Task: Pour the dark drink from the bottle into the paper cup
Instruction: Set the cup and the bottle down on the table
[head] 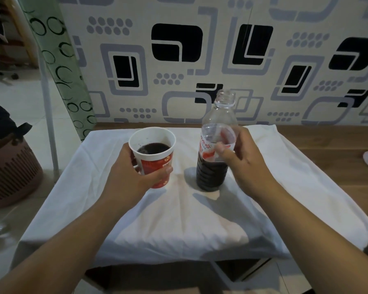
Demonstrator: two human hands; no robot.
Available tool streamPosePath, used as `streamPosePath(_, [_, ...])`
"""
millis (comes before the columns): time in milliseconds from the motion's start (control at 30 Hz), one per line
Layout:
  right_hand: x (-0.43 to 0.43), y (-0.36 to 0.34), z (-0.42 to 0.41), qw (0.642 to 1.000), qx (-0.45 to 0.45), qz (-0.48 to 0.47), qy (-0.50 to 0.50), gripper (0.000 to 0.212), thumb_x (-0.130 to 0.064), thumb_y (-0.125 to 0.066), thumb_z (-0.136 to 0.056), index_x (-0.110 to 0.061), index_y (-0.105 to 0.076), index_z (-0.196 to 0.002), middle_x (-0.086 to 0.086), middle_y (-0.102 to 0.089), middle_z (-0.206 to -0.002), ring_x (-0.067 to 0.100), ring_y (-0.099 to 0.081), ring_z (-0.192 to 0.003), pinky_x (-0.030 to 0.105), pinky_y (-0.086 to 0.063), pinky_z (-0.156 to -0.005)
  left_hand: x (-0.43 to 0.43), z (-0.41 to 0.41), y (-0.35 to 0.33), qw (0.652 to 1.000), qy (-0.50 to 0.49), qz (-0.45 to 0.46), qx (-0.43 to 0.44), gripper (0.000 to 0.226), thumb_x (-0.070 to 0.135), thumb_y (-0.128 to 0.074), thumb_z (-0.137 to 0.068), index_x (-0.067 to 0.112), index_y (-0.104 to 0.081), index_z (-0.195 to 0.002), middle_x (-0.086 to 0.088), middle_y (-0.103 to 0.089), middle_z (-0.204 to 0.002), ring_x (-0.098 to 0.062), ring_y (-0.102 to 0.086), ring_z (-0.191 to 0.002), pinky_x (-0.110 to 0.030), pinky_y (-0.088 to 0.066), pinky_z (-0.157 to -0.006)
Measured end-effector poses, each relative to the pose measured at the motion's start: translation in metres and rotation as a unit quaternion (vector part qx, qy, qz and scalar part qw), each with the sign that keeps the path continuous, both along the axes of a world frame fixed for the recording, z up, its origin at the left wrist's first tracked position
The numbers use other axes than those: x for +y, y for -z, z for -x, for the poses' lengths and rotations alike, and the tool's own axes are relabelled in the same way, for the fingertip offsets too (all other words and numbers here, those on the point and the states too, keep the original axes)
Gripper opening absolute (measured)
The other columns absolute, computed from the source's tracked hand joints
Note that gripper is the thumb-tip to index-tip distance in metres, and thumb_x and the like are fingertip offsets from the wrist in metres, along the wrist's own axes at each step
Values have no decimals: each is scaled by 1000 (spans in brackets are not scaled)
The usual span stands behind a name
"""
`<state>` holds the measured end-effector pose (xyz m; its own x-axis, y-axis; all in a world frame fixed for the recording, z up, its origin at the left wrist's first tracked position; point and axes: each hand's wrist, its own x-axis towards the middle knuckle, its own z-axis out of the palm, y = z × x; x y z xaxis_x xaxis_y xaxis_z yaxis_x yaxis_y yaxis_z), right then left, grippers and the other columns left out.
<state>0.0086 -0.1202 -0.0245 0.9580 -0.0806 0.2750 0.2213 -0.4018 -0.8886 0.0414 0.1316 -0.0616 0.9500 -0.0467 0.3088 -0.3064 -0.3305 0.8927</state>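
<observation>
- Left hand (134, 177): fingers wrapped around the paper cup (153, 155), thumb across the red print on the near side. Cup upright, resting on or just above the white cloth (179, 219); which of the two cannot be told.
- Cup sits just left of the bottle (216, 145), not touching it. Dark drink visible inside, level well below the rim, roughly mid-height.
- Bottle: upright on the cloth, uncapped, neck clear and empty; dark drink fills only the lower part, below the label. No cap in view.
- Right hand (240, 158): to the right of the bottle, fingers curled loosely around the label zone, thumb against the front. Grip looks light; firm hold or releasing cannot be told.
- Judgement: pour appears largely done, as the cup holds liquid and the bottle stands. Remaining: possibly a top-up, otherwise letting go of both.
</observation>
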Motion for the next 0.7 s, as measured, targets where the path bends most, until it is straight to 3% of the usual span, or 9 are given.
streamPosePath(100, [-8,-8,2,999,-31,-5,44,58,-62,-47,-89,-21,-50,-130,-10,-64,-120,0,-62,-111,23,-54,-89,-1,4,-1,1000,11,-1,8,90,56,-79,-55,36,-38,-132,16,-52,-125,-9,-53,-110,-26,-49,-81])
streamPosePath(167, [-17,-15,4,993,-69,6,97,47,-55,-42,-94,-17,-56,-118,-3,-67,-108,15,-66,-105,35,-56,-88,-3,7,-4,1000,7,2,10,95,65,-76,-51,37,-35,-132,17,-50,-125,-10,-52,-110,-22,-47,-77])
streamPosePath(233, [-30,-20,5,984,-93,21,152,36,-41,-43,-103,-11,-62,-108,0,-68,-99,18,-67,-96,41,-56,-85,-3,8,-8,1000,-3,4,-2,94,73,-71,-53,38,-33,-131,18,-48,-125,-10,-51,-110,-25,-46,-79])
streamPosePath(333, [-53,-20,3,968,-91,79,218,17,-30,-50,-106,-20,-63,-102,-10,-65,-91,0,-61,-86,24,-53,-75,-1,9,-16,1000,-17,9,-24,91,83,-54,-60,34,-29,-134,14,-46,-126,-8,-50,-110,-31,-46,-86])
streamPosePath(400, [-66,-18,2,962,-63,126,234,9,-28,-58,-102,-21,-64,-104,-13,-64,-90,-1,-59,-81,13,-44,-67,2,10,-23,999,-32,3,-43,88,83,-47,-67,32,-26,-135,10,-43,-130,-9,-48,-113,-36,-44,-91])
streamPosePath(533, [-84,-11,3,957,17,187,221,24,-29,-73,-93,-15,-67,-112,4,-66,-103,18,-61,-85,25,-46,-71,8,12,-39,987,-62,-70,-135,83,74,-46,-78,22,-25,-139,-1,-34,-142,-13,-37,-125,-30,-32,-97])
streamPosePath(667, [-91,-5,4,937,123,259,199,40,-39,-80,-85,-18,-69,-118,5,-64,-109,18,-57,-88,20,-42,-57,9,16,-61,969,-79,-110,-205,72,66,-47,-82,21,-32,-136,-1,-39,-136,-3,-36,-118,-18,-30,-91])
streamPosePath(700, [-91,-3,3,930,153,275,192,43,-41,-81,-84,-18,-69,-118,6,-65,-112,18,-56,-89,21,-43,-60,8,18,-66,966,-81,-121,-215,69,66,-48,-82,22,-35,-134,1,-41,-134,1,-36,-115,-14,-29,-89])
